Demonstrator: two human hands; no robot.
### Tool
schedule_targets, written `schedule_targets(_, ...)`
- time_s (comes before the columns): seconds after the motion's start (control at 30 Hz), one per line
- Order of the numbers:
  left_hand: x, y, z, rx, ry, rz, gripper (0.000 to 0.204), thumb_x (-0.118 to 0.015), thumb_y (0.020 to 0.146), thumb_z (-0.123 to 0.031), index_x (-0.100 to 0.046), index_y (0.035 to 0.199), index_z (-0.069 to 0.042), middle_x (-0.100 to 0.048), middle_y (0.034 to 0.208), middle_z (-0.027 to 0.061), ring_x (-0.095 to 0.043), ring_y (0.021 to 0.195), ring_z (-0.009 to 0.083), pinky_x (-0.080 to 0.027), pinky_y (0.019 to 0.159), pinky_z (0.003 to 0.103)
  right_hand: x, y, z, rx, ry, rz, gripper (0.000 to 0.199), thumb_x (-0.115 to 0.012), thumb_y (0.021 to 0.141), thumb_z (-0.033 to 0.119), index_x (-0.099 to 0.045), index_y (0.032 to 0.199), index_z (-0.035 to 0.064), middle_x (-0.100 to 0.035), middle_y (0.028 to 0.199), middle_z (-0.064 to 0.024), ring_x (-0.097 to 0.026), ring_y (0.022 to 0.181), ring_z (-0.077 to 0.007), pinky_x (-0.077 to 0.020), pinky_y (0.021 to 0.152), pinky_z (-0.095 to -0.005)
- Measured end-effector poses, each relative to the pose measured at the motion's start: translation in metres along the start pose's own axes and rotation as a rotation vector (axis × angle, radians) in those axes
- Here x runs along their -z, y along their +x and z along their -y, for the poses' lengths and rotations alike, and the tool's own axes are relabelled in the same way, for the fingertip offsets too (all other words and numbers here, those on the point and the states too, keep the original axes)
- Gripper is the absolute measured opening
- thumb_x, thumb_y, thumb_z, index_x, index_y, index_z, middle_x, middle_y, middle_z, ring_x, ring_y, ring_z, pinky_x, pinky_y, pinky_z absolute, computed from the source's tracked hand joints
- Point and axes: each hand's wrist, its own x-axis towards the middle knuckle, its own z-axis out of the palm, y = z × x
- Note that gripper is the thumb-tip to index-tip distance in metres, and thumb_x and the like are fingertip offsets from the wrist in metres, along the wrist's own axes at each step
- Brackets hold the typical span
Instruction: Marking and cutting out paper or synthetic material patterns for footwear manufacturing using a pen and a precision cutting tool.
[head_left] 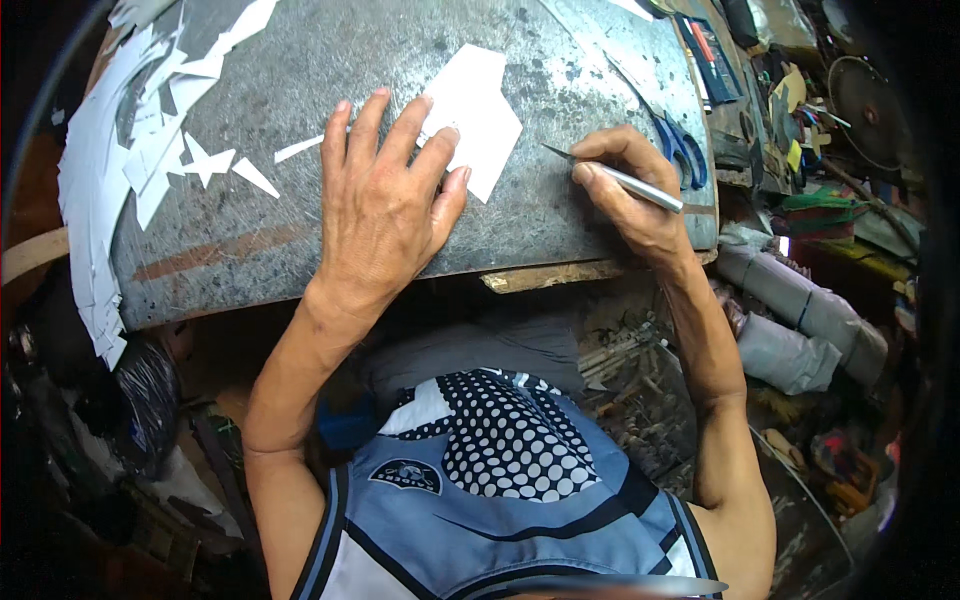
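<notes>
A white many-sided piece of paper or card (478, 112) lies flat on the worn grey tabletop (400, 265). My left hand (385, 195) rests palm down beside it, fingers spread, with the index finger and thumb reaching over the left edge of the piece. In my right hand (630, 185) is a silver craft knife (640, 185), pinched between thumb and fingers. Its dark pointed blade aims left, a short way right of the white piece and apart from it. Close by my left fingers lies a thin white offcut (298, 149).
White offcuts (110, 190) are heaped along the table's left edge, some overhanging it. Blue-handled scissors (680, 150) lie near the right edge, beyond my right hand. A dark tray with a red-handled tool (706, 50) sits at the back right. Wrapped bundles (800, 310) stand below, on the right.
</notes>
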Motion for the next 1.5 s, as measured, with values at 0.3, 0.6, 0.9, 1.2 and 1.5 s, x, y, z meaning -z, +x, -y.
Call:
schedule_targets(0.3, -0.002, -0.002, 0.000, -0.024, 0.014, -0.050, 0.028, -0.068, 0.089, -0.023, -0.069, 0.112, -0.007, -0.061, 0.129, 0.0150, -0.048, 0.130, 0.0364, -0.026, 0.115, 0.056, 0.005, 0.018, -0.015, 0.379, -0.404, -0.002, 0.022, -0.065, 0.088, 0.006, -0.069, 0.110, 0.0042, -0.069, 0.097, -0.0117, -0.065, 0.092, -0.0254, -0.0520, 0.082, -0.0373)
schedule_targets(0.6, 0.000, 0.017, 0.015, -0.030, -0.078, -0.079, 0.034, -0.068, 0.088, -0.023, -0.066, 0.117, -0.005, -0.065, 0.120, 0.0193, -0.055, 0.121, 0.0393, -0.030, 0.110, 0.057, -0.006, 0.050, -0.028, 0.580, -0.590, 0.050, 0.027, -0.066, 0.090, 0.014, -0.068, 0.116, 0.0075, -0.067, 0.101, -0.0084, -0.061, 0.095, -0.0241, -0.0482, 0.088, -0.0385)
schedule_targets(0.9, -0.015, 0.089, 0.027, 0.260, -0.649, 0.177, 0.055, -0.061, 0.091, -0.014, -0.048, 0.143, -0.001, -0.066, 0.123, 0.0249, -0.066, 0.109, 0.0277, -0.051, 0.095, 0.036, -0.008, 0.048, -0.038, 0.653, -0.639, -0.061, 0.023, -0.065, 0.092, 0.018, -0.068, 0.115, 0.0121, -0.067, 0.100, -0.0059, -0.061, 0.094, -0.0221, -0.0487, 0.088, -0.0388)
schedule_targets(1.2, 0.023, 0.094, 0.043, 0.355, -0.740, -0.025, 0.045, -0.064, 0.090, -0.009, -0.057, 0.133, 0.003, -0.069, 0.106, 0.0116, -0.065, 0.090, 0.0154, -0.052, 0.079, 0.026, -0.010, 0.050, -0.049, 0.600, -0.525, -0.219, 0.030, -0.066, 0.089, 0.010, -0.065, 0.119, 0.0081, -0.066, 0.105, -0.0106, -0.063, 0.099, -0.0269, -0.0522, 0.089, -0.0390)
schedule_targets(1.5, 0.124, -0.009, 0.176, 0.728, -0.381, -0.156, 0.043, -0.069, 0.087, -0.011, -0.063, 0.127, 0.003, -0.065, 0.088, 0.0025, -0.056, 0.072, 0.0082, -0.044, 0.063, 0.020, -0.012, 0.049, -0.048, 0.600, -0.597, -0.192, 0.029, -0.064, 0.091, 0.010, -0.064, 0.120, 0.0071, -0.065, 0.110, -0.0110, -0.063, 0.102, -0.0272, -0.0516, 0.092, -0.0387)
